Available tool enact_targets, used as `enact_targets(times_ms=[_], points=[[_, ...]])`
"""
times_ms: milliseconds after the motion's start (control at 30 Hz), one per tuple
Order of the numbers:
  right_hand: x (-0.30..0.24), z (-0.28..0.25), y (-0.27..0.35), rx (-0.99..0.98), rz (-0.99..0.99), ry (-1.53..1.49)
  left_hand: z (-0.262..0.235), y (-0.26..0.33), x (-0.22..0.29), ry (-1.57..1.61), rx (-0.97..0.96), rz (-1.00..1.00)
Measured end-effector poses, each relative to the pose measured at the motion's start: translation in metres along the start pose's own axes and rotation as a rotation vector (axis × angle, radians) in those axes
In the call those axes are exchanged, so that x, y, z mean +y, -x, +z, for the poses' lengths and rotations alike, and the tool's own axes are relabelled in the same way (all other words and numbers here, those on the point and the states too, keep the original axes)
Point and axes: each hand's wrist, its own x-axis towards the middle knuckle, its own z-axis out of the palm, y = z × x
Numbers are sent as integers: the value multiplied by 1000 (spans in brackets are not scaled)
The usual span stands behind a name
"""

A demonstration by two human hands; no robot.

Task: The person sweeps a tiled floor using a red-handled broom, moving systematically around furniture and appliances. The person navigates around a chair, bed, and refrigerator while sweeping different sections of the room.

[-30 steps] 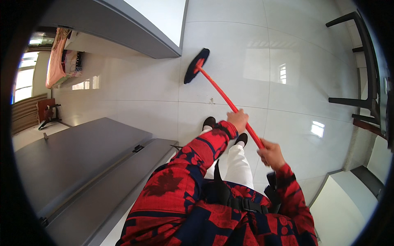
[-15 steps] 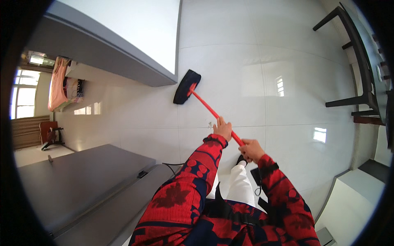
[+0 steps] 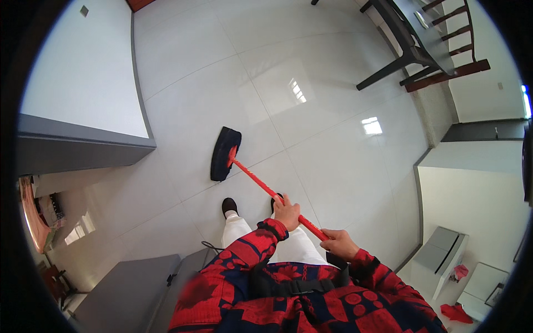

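A broom point(image 3: 255, 178) with a red handle and a wide black head reaches away from me, slanting to the left. Its black head lies on the pale tiled floor, ahead of my dark shoes. Around the middle of the handle my left hand point(image 3: 287, 215) is closed. Close to the handle's near end my right hand point(image 3: 340, 245) grips it, with the fingers wrapped round. Both arms are in red and navy patterned sleeves.
On the left a white wall point(image 3: 83, 77) with grey trim ends at a doorway. A grey door point(image 3: 130, 294) stands at the lower left. Toward the far right are a dark table point(image 3: 408, 55) and a wooden chair point(image 3: 452, 77). A white cabinet point(image 3: 438, 255) sits at the right.
My view has swung to the right, bringing more of the table, chair and cabinet into sight. The broom head is now nearer my feet. Both hands keep their hold on the handle.
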Motion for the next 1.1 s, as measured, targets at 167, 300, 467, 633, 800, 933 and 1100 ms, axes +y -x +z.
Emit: enact_targets(times_ms=[167, 300, 467, 633, 800, 933, 1100], points=[[27, -11, 32, 57, -26, -10, -12, 14, 23, 5, 14, 287], [30, -23, 33, -36, -144, -33, -17, 29, 31, -37, 97, 178], [-26, -20, -18, -204, -31, 311, -26, 37, -15, 15, 131, -56], [-69, 40, -97, -486, -91, 530, -1, 65, -106, -36, 220, -334], [-64, 151, -162, -631, -363, 668, 32, 120, -184, -37, 242, -722], [-51, 196, -174, -563, -627, 831, 44, 137, -205, 8, 145, -823], [-54, 138, -155, -453, -586, 926, 41, 95, -175, 41, 85, -825]])
